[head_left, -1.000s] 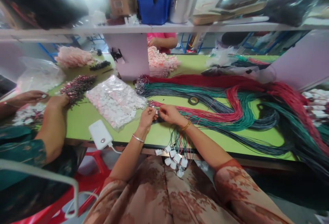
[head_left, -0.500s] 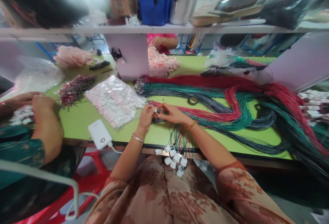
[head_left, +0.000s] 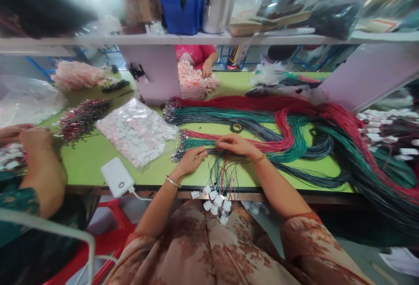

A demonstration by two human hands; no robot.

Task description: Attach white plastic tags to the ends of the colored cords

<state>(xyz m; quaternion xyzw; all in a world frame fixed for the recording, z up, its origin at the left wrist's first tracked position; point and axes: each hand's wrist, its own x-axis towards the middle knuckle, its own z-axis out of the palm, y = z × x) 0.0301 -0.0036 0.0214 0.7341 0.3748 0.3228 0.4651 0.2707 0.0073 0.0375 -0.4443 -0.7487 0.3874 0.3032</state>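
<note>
While both hands are half-curled at the wires (anything held: cannot tell) | white cylinder reads "3" above "4"

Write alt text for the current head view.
A person's left hand and right hand are close together at bundles of red, green and dark wires on a green table. White connectors on thin wires hang over its near edge. Left of the hands lies a clear bag of small pale parts.
</note>
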